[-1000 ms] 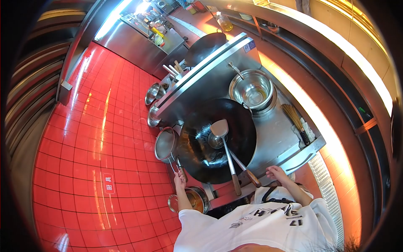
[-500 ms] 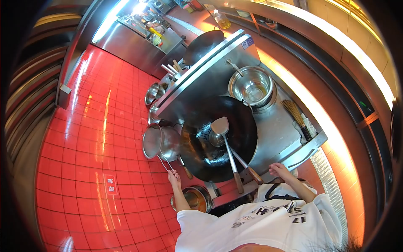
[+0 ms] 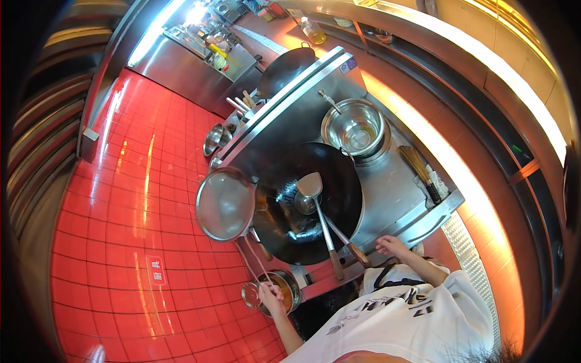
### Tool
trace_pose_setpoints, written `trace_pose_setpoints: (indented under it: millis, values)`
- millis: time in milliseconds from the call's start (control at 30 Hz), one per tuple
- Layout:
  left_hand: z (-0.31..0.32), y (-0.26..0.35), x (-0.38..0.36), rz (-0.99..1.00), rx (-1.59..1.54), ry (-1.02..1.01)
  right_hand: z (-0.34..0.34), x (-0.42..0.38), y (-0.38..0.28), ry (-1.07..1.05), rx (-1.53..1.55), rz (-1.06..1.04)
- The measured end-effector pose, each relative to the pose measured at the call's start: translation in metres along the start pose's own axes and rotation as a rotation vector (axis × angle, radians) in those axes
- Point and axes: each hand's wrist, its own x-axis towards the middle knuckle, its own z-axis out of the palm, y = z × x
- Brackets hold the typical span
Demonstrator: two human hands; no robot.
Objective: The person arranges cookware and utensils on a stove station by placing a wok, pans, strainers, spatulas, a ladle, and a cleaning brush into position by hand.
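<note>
My left hand point(image 3: 270, 295) is closed around the long handle of a round, fine-mesh metal strainer point(image 3: 225, 203). The strainer is held to the left of a large black wok point(image 3: 284, 236), and the metal pot behind it is mostly hidden. Below this hand is a steel pot point(image 3: 292, 289) with brownish liquid, and a small round glass or metal dish point(image 3: 252, 294) sits at its left. In the wok rest a spatula point(image 3: 310, 185) and a ladle point(image 3: 305, 206), wooden handles over the near rim. Near those handles my right hand point(image 3: 393, 246) is empty, its fingers loosely bent and apart.
A steel pot point(image 3: 331, 134) with a ladle in it stands right of the wok, on the steel counter point(image 3: 387, 199). A bamboo brush point(image 3: 417, 166) lies on a cloth. Behind the splashback point(image 3: 290, 121) is a second wok point(image 3: 284, 68). Red tiles point(image 3: 139, 230) cover the left side.
My left hand has moved back and right toward my body. The strainer has come up closer to the camera, looking larger. My right hand stays about where it was, and the view shifts slightly.
</note>
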Motion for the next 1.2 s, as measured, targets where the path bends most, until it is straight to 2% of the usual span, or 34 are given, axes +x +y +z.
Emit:
trace_pose_setpoints:
  millis: [200, 367, 767, 1100, 1200]
  values:
    - [0.054, -0.002, -0.048, -0.213, 0.091, -0.121, 0.004, -0.004, -0.005, -0.061, -0.031, 0.041]
    - [0.079, -0.012, -0.063, -0.293, 0.078, -0.245, -0.013, -0.008, -0.01, -0.019, -0.002, -0.016]
    - [0.114, -0.036, -0.045, -0.362, 0.087, -0.317, -0.026, -0.013, -0.019, -0.014, 0.039, -0.105]
    - [0.107, -0.069, -0.034, -0.334, 0.055, -0.317, -0.029, -0.014, -0.031, -0.015, 0.081, -0.119]
    - [0.102, -0.074, -0.031, -0.345, 0.183, -0.306, -0.024, -0.01, -0.031, -0.026, 0.068, -0.112]
